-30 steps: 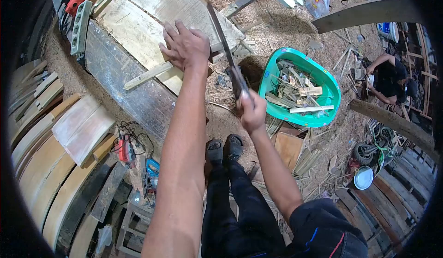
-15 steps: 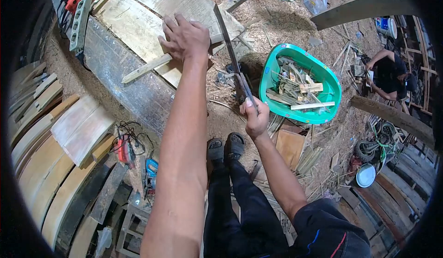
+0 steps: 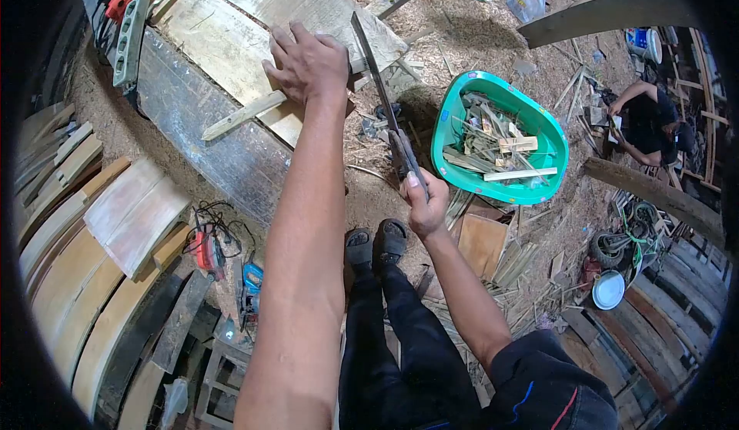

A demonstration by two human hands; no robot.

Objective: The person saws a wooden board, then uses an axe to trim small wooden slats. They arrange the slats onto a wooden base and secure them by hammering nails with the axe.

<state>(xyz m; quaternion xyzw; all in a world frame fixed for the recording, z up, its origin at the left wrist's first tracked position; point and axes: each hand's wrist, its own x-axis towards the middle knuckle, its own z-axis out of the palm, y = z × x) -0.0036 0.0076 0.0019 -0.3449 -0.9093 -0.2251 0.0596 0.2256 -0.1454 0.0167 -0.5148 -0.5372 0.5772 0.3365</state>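
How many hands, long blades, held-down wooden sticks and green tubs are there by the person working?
Bare hands: 2 (left hand, right hand)
Long dark metal blade: 1
Pale wooden stick: 1
Green plastic tub: 1
Total: 5

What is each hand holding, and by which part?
Right hand grips a long blade by its handle. Left hand grips nothing; it lies flat on a wood strip.
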